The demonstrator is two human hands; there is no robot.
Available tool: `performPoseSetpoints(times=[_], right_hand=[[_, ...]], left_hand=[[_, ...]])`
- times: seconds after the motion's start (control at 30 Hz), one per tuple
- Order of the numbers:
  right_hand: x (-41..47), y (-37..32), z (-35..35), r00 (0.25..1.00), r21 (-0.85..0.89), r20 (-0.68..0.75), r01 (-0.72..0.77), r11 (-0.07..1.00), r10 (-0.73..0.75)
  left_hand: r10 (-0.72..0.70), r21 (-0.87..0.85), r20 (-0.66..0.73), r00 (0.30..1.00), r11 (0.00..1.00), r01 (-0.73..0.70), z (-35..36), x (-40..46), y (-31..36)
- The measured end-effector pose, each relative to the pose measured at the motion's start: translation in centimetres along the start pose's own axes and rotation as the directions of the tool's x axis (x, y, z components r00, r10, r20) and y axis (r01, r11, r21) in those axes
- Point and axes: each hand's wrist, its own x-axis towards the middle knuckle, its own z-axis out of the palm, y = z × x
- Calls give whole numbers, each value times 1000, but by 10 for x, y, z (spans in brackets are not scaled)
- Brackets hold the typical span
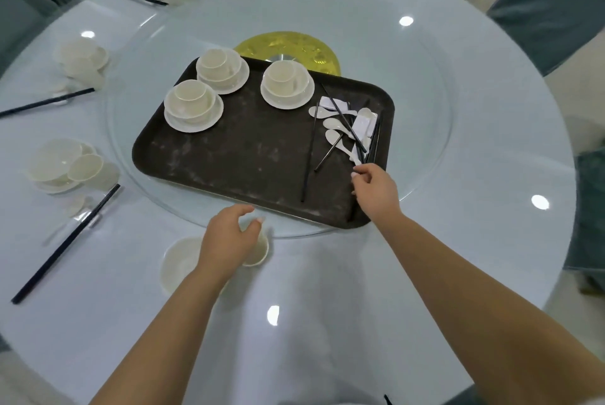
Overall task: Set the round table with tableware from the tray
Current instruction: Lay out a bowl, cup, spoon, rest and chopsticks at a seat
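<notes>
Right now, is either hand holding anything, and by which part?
The left hand grips a small white cup by its rim, on the table. The right hand reaches toward the spoons on the tray, seemingly holding nothing yet.

You have three stacked cup-and-plate sets on one tray, four white spoons, and four finished place settings around the table

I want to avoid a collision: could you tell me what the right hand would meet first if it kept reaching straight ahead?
Probably the white ceramic spoons lying among black chopsticks; the right hand is nearly touching them.
</notes>
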Motion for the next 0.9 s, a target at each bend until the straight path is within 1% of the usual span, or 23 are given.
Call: performPoseSetpoints(times=[0.1, 0.17, 0.27, 0.3, 0.43, 0.6, 0.73, 0.83, 0.9], right_hand=[[25, 1, -8, 995, 38, -47, -86, 996, 88], [40, 3, -13, 991, 32, -73, -108, 994, 110], [65, 5, -24, 992, -120, -102, -83, 989, 71], [72, 5, -27, 993, -147, -99, -78, 986, 63], [105, -1, -31, 998, -169, -36, -62, 984, 57], [122, -3, -19, 994, -212, 69, -69, 975, 85], [126, 1, -14, 980, -184, 154, -94, 978, 123], [130, 1, -13, 968, -216, 190, -119, 969, 162], [132, 1, -14, 960, -207, 209, -144, 968, 188]], left_hand=[[-5, -3, 28, 1000, 1000, 5, 12, 12, 12], [8, 5, 52, 999, 1000, -9, 20, 21, 21], [31, 8, 78, 996, 999, -31, 33, 37, 33], [40, 9, 87, 995, 999, -41, 36, 40, 37], [43, 18, 116, 992, 999, -45, 51, 56, 50], [47, 21, 118, 992, 999, -50, 70, 63, 59], [46, 26, 128, 991, 998, -50, 79, 64, 60], [35, 20, 126, 991, 999, -38, 83, 62, 59], [27, 21, 125, 992, 999, -30, 84, 61, 57]])
